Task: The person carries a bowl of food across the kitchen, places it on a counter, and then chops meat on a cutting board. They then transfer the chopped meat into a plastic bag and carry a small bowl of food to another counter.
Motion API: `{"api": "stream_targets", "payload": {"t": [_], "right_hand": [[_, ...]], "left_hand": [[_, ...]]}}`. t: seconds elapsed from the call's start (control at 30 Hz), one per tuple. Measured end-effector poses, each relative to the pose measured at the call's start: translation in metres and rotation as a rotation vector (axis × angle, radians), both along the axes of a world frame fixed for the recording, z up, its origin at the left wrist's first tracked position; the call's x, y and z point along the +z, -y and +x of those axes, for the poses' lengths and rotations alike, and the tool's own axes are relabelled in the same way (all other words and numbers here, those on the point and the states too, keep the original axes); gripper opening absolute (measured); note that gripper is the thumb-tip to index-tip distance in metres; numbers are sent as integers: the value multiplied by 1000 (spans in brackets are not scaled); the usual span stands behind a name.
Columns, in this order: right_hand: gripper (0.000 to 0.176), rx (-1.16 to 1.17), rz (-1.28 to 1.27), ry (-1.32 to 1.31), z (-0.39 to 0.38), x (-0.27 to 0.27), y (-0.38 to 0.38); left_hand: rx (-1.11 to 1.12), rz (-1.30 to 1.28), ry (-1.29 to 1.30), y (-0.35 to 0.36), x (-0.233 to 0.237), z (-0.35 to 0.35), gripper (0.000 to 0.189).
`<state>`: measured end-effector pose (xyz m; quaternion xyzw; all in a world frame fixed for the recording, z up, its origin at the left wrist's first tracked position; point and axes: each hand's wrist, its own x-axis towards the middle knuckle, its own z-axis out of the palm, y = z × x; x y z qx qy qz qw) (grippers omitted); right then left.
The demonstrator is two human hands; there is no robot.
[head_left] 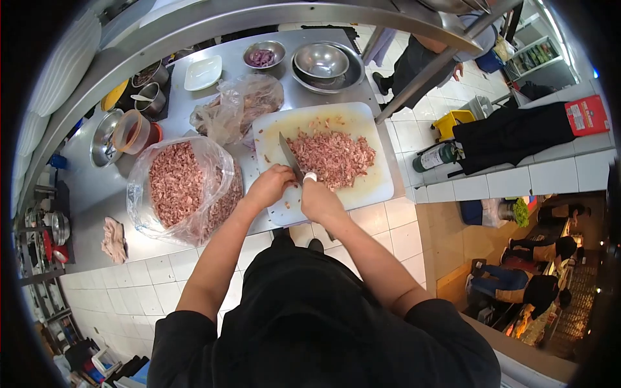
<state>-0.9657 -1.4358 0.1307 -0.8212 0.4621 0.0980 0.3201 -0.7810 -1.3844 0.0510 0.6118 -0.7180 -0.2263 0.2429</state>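
My right hand (321, 200) is wrapped round the white handle of a kitchen knife (290, 156), whose blade points away over the cutting board (272, 123). Close to the left side of the blade, my left hand (273, 184) has its fingers curled together over the board; whatever they hold is too small to name. Beyond and right of the knife lies a spread heap of chopped meat (333, 158). A few scraps lie near my left hand. To the left, an open clear plastic bag (137, 197) holds much more chopped meat (174, 184).
Behind the board lie a second plastic bag (239, 107), nested steel bowls (321, 61), a bowl of chopped purple onion (262, 58) and a white dish (203, 72). A crumpled cloth (114, 240) rests at the counter's front left. Another person (414, 71) stands beyond the counter.
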Motion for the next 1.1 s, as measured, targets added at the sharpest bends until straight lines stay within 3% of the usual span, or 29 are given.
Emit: {"api": "stream_targets", "payload": {"t": [0.17,0.37,0.43,0.6,0.8,0.83,0.97,1.03,1.07,1.1], "right_hand": [[28,-49,23,114,7,-18,26],[25,-69,-8,88,9,-35,9],[26,-118,47,125,17,-14,21],[25,-68,-79,116,12,-34,-2],[29,-133,89,132,10,-22,7],[31,-93,-19,152,10,-40,0],[35,-133,-55,269,21,-60,20],[35,-127,-24,262,12,-36,25],[35,-117,8,246,8,-19,25],[34,-119,-18,217,3,-5,21]], "left_hand": [[-88,40,79,5,1,3,16],[-77,86,118,12,9,10,11],[-105,43,127,13,8,13,11],[-114,-38,147,9,5,16,11],[-113,-81,130,6,6,15,11],[-106,-75,103,4,2,14,12],[-137,-64,90,-6,-13,16,13],[242,-58,108,-2,-5,22,15],[237,-63,110,2,3,24,15],[422,-74,74,4,8,25,16]]}}
